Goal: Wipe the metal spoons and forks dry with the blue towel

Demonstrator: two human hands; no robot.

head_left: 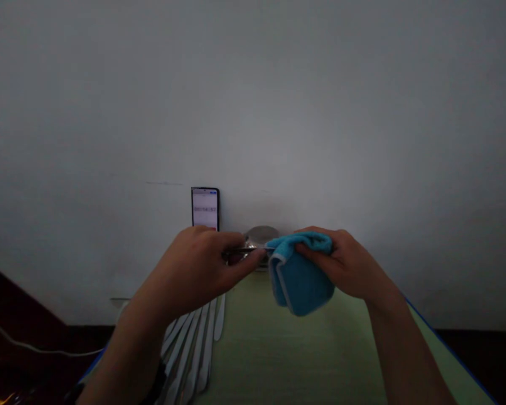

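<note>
My left hand (202,261) is closed in a pinch around a thin metal utensil (245,251), held level above the table; I cannot make out which kind it is. My right hand (346,261) grips a folded blue cloth (300,275), and the cloth wraps the utensil's right end. Both hands hover over the far part of a pale green table surface (278,349).
Several white-handled utensils (196,343) lie fanned out on the table's left side. A phone (205,208) with a lit screen stands against the white wall, and a round metal object (262,233) sits behind my hands. A white cable (34,347) runs at the lower left.
</note>
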